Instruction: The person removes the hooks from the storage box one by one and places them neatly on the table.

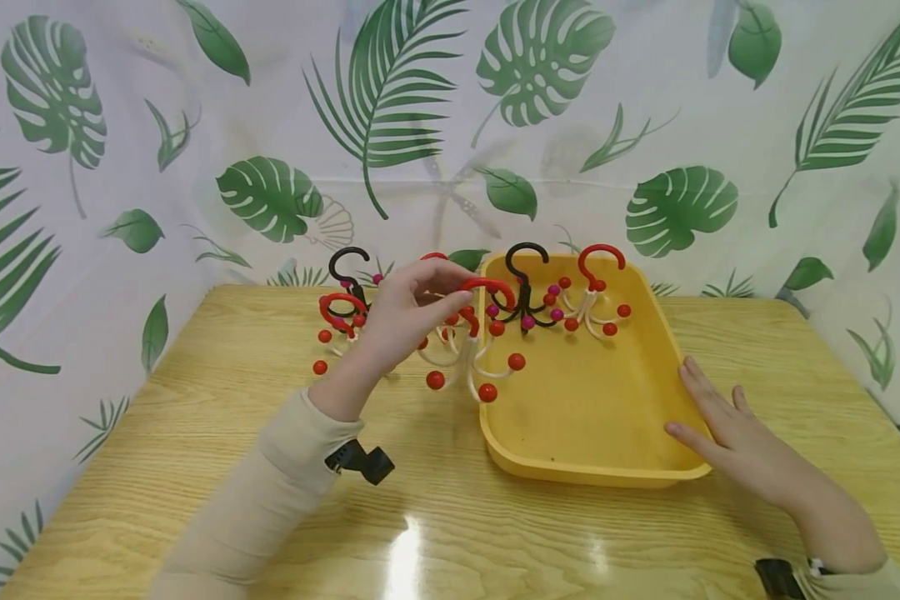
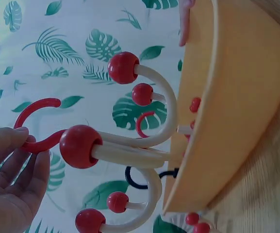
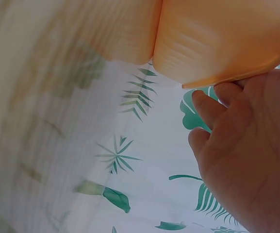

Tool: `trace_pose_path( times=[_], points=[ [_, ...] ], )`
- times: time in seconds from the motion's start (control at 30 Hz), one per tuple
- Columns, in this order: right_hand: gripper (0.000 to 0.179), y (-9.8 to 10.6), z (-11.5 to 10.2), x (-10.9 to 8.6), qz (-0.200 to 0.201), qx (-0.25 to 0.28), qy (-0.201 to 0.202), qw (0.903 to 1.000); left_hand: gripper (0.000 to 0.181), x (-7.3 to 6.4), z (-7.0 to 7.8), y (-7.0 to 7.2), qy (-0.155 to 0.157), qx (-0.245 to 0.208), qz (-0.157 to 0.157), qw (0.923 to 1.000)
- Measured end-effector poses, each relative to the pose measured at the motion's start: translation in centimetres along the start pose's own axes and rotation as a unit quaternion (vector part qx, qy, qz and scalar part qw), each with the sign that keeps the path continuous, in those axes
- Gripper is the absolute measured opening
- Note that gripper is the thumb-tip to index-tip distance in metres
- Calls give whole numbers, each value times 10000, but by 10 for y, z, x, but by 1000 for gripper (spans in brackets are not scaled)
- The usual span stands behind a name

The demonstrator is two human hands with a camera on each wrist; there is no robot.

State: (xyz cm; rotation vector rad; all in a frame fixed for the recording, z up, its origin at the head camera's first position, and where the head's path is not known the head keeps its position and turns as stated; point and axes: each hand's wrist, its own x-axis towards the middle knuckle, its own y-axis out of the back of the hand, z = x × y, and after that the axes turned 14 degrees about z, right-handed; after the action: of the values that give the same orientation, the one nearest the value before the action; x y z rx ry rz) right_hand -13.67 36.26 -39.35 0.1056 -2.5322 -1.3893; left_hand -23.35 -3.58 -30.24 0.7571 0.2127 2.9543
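My left hand (image 1: pixel 412 312) pinches the red hook of a white multi-arm hanger (image 1: pixel 468 354) with red ball tips. In the left wrist view this hanger (image 2: pixel 130 150) dangles beside the wall of a yellow tray (image 2: pixel 237 97). My right hand (image 1: pixel 735 442) rests with straight fingers on the right rim of the yellow tray (image 1: pixel 592 400). The right wrist view has the right hand (image 3: pixel 251 141) against the tray's edge (image 3: pixel 227 43). Inside the tray, toward its far end, stand a black hanger (image 1: pixel 525 292) with magenta balls and a white hanger (image 1: pixel 588 304) with a red hook.
Left of the tray, partly behind my left hand, are a black hanger (image 1: pixel 348 262) and a red-hooked hanger (image 1: pixel 342 304). Another red hook (image 1: pixel 433 256) shows just past the hand. The wooden table (image 1: pixel 450 533) meets a leaf-print cloth (image 1: pixel 450 125) at the back.
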Motion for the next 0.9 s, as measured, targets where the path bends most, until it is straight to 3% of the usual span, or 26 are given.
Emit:
trace_pose_path(
  times=[0.17, 0.37, 0.5, 0.9],
  points=[
    [79, 0, -2, 0, -3, -9, 26, 10000, 20, -1, -10, 12, 150, 137, 346, 9992],
    [79, 1, -2, 0, -27, -3, 11, 10000, 19, -3, -26, 23, 89, 539, 688, 9961],
    [79, 1, -1, 0, -34, 13, 16, 10000, 18, -3, -37, 28, 143, 526, 888, 9946],
    [79, 1, -1, 0, -60, 21, 6, 10000, 19, -5, -60, 31, 735, 491, 990, 9911]
  ],
)
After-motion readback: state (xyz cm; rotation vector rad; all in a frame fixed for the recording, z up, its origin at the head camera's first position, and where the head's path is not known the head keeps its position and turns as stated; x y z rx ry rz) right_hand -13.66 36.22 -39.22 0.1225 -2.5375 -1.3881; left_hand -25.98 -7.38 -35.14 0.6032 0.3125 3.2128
